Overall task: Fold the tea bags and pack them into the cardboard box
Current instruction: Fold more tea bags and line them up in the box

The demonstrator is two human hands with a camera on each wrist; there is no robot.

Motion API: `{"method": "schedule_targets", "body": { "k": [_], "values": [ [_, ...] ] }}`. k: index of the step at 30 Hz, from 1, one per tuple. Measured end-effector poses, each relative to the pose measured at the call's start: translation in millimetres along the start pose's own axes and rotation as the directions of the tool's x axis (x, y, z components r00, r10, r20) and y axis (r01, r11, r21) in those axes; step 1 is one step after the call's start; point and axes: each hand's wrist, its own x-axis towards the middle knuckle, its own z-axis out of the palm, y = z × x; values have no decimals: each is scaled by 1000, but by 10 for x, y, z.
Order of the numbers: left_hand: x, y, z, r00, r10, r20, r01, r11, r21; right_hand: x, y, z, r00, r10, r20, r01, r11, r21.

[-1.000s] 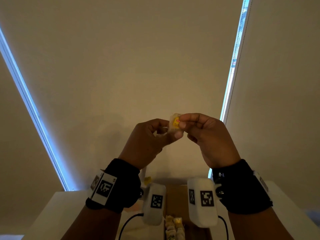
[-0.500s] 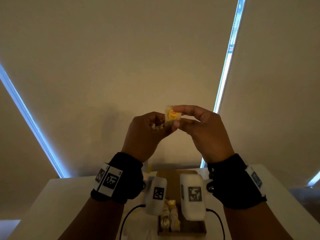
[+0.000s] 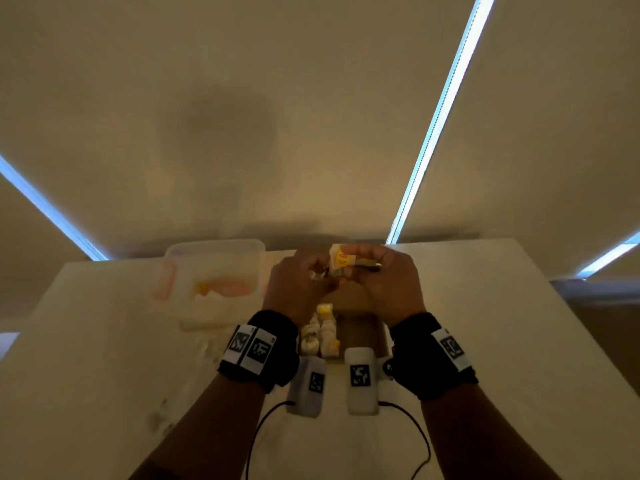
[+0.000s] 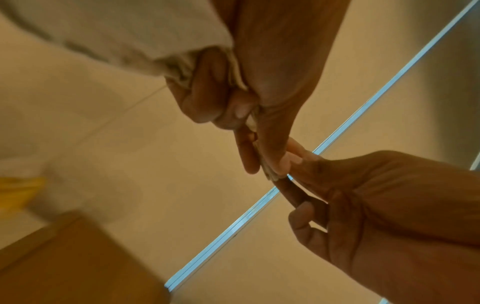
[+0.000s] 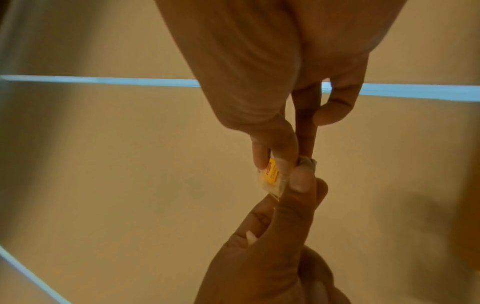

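Two hands raised together above the table, both pinching one tea bag (image 3: 341,263) with a yellow tag (image 5: 271,172): left hand (image 3: 299,287) with thumb and fingers curled on the bag's lower edge, right hand (image 3: 388,284) nipping the top between thumb and forefinger, other fingers curled. Bag held in the air over the far end of one open cardboard box (image 3: 360,332). Folded tea bags (image 3: 320,336) packed along the box's left side, two rows, exact count unclear. Two white camera units with black markers below the wrists, two black wristbands. One clear plastic container (image 3: 214,282) left of the box on the white table (image 3: 502,341)
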Motion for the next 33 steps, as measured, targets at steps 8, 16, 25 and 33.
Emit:
{"method": "schedule_targets", "body": {
  "k": [8,16,25,33],
  "values": [
    [-383,-801,610,959,-248,139,238,968,84,-325,1126,311,976,216,13,-210,960,-185],
    [-468,-1194,964,868,-397,297,321,907,274,-181,1815,429,944,323,-59,-324,884,-337],
    [-596,-1450,1205,852,-395,343,186,841,507,118,2349,664,937,340,-77,-340,844,-415],
    [-578,-1505,1112,845,-337,416,54,827,560,110,2454,853,925,378,-49,-362,833,-418]
  ]
}}
